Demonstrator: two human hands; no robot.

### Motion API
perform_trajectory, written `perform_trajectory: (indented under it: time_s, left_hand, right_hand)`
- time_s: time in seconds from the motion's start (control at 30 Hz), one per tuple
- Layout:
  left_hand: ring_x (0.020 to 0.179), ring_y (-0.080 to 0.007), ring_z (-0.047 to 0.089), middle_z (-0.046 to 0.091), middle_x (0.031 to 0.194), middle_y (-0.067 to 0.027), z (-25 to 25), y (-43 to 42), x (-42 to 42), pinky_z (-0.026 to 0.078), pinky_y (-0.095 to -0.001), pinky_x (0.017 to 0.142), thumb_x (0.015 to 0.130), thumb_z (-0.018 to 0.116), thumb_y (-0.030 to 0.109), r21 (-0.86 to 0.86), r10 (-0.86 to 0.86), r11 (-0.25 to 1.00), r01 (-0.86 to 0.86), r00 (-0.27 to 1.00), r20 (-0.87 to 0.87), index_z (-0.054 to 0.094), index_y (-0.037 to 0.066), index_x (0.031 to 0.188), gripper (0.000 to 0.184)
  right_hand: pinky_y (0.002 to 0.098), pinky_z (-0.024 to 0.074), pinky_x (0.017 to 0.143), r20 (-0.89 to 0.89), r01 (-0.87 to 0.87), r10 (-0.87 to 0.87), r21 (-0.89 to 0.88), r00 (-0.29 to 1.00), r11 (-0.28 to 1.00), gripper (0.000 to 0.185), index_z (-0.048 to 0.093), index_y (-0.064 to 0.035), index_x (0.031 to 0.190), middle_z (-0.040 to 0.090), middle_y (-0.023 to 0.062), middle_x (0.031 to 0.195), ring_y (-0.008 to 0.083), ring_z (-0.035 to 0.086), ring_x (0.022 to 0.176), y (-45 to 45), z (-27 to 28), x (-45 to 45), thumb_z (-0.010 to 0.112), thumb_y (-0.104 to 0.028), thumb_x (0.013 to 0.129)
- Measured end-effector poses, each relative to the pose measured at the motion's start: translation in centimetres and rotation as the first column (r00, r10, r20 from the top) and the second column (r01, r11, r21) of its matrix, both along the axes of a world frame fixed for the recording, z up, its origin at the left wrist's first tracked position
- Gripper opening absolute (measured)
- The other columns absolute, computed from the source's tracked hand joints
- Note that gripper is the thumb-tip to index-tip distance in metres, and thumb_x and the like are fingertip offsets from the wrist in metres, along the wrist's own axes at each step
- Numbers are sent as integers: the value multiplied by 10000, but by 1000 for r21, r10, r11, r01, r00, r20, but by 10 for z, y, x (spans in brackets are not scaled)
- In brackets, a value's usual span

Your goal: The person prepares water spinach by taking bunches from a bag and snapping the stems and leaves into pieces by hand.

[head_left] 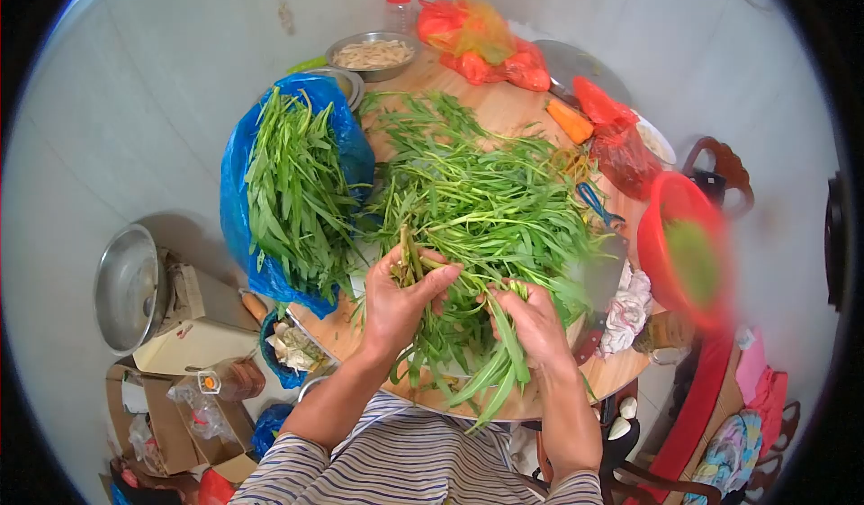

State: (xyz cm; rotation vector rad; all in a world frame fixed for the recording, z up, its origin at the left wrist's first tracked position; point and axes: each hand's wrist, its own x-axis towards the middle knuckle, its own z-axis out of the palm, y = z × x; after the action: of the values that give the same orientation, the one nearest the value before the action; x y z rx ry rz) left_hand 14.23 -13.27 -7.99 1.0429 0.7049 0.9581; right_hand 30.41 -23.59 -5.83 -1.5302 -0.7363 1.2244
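Note:
My left hand [396, 302] is closed around several thick stems of water spinach [408, 251], their cut ends pointing up. Fingers of my right hand [533, 323] are pinched on a leafy sprig of water spinach [507, 361], whose long leaves hang down over the table edge. Both hands are close together above the near side of the round table. Just beyond them spreads a large loose pile of water spinach [477, 185]. To the left, a blue plastic bag [236, 190] lies open with more of the greens [297, 181] in it.
On the right are a red basket [650, 235] with greens inside, a blue-handled peeler [592, 201], a crumpled cloth [627, 311] and a carrot [569, 121]. Farther back sit a metal bowl of pale strips [372, 55] and red bags [481, 46]. Boxes [193, 406] stand lower left.

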Motion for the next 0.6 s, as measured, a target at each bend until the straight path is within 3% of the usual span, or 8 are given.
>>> perform_trajectory:
  time_s: [0.07,0.2,0.3,0.37,0.4,0.5,0.53,0.6]
  left_hand:
    - [580,-126,619,728,870,-127,3,-5,0,481,-252,462,860,780,65,60,3,998,-5,999,32,604,10,992,227]
    - [571,-133,611,726,895,-152,6,-8,-5,480,-261,458,868,764,51,72,14,997,-25,989,144,589,25,1003,223]
    - [542,-116,579,713,851,-122,20,-4,-7,462,-244,462,912,726,90,-47,154,988,-148,965,213,598,27,967,153]
    - [521,-124,558,665,783,-87,22,9,-17,443,-257,455,944,698,174,-186,127,978,-89,971,203,598,45,982,168]
    - [525,-138,553,630,777,-54,12,19,-20,435,-264,463,973,654,234,-258,123,964,-72,974,189,604,60,1020,187]
    - [741,-177,632,644,861,-36,-23,42,-23,519,-293,617,1005,603,208,-436,182,900,19,892,414,604,72,1090,160]
    - [846,-203,645,633,836,-39,-29,45,-28,563,-340,728,1014,582,200,-408,123,907,98,867,483,592,72,1087,148]
    - [860,-213,647,627,828,-44,-37,47,-26,574,-362,766,1019,569,194,-421,141,902,98,854,500,588,71,1073,135]
  right_hand:
    - [265,409,504,-268,100,-99,-12,958,995,228,658,-25,926,552,-8,686,105,495,537,-1,-1,-1,578,-236,951]
    - [268,415,503,-403,144,-130,5,906,990,207,634,-19,932,539,2,679,122,494,538,-3,-21,10,565,-214,945]
    - [273,416,504,-415,125,-85,71,906,990,202,623,-10,944,565,38,760,141,511,584,-7,-25,18,555,-199,947]
    - [280,425,508,-620,113,54,227,783,967,209,615,-6,976,608,92,903,163,553,657,-8,-21,17,542,-201,956]
    - [294,474,531,-612,115,74,264,788,958,212,611,-9,1010,628,135,1033,195,631,785,-11,-27,21,536,-200,957]
    - [305,527,565,-586,129,20,211,810,969,220,600,-6,1045,649,154,1040,242,688,836,-18,-21,26,536,-197,956]
    - [313,556,586,-568,112,24,204,823,972,224,593,-4,1062,667,161,1010,252,714,809,-19,-21,29,528,-199,973]
    - [316,556,586,-547,91,28,189,837,978,219,592,-5,1068,673,158,987,241,711,769,-23,-20,36,532,-198,982]
